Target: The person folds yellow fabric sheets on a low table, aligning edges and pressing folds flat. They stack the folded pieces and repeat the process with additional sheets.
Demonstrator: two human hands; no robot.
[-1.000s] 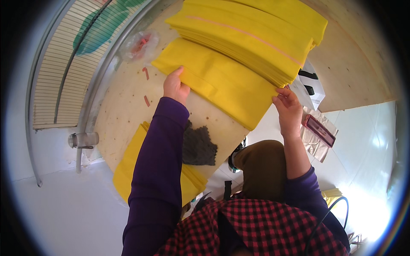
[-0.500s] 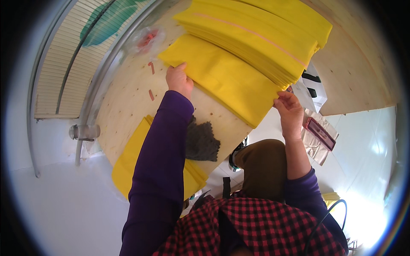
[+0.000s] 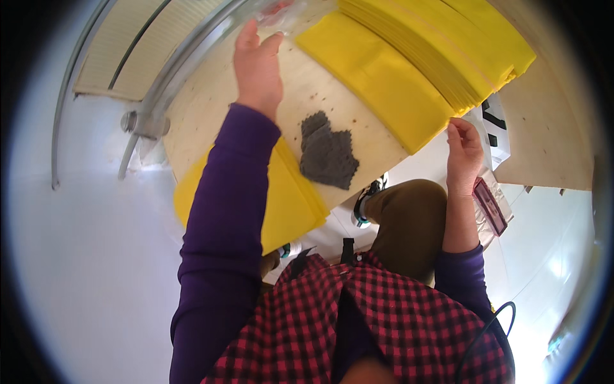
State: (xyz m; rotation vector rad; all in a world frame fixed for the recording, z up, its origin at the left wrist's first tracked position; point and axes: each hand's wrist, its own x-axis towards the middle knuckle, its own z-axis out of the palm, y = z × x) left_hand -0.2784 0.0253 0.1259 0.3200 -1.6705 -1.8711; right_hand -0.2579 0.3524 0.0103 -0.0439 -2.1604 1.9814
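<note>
My left hand (image 3: 258,73) is raised over the wooden table, with thumb and fingers apart and nothing between them. It is off to the left of the near folded yellow fabric piece (image 3: 377,83), not touching it. My right hand (image 3: 465,153) has its fingertips pinched together at the right corner of that piece. Behind it, overlapping, lies a thick stack of folded yellow fabric (image 3: 441,45). A dark grey cloth scrap (image 3: 329,153) with zigzag edges rests in front, and more yellow fabric (image 3: 291,198) lies at the near left, partly hidden by my left sleeve.
The pale wooden tabletop (image 3: 288,83) ends just before my knees. A metal pipe (image 3: 167,70) runs along its left side. At the far edge lies a clear plastic bag with red bits (image 3: 278,9). A dark red frame-shaped object (image 3: 491,205) sits low on the right.
My left hand has let go of the near yellow piece's left end and moved up and away, opening. The right hand stays at its corner. The whole view has shifted.
</note>
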